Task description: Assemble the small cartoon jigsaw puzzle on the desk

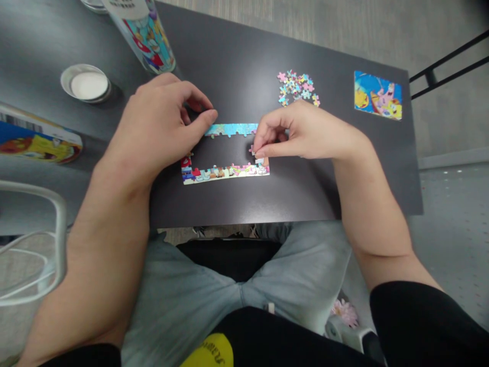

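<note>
A rectangular jigsaw border (225, 173) lies on the dark table, its middle showing bare tabletop. At its right side, my right hand (292, 130) pinches a small pink-and-white jigsaw piece (252, 149) between thumb and fingers. My left hand (164, 120) rests over the upper left corner of the border, hiding that part. Its fingers are curled, with thumb and forefinger tips close together by the blue top strip (233, 129); whether anything is between them is hidden. Beyond the right hand lies a heap of loose jigsaw pieces (300, 87).
A cartoon picture card (378, 95) lies at the table's right end. On the left are a tall printed tube (147, 38), a round metal lid (86, 84) and another printed tube (42, 137). A white metal frame (59, 244) stands at lower left.
</note>
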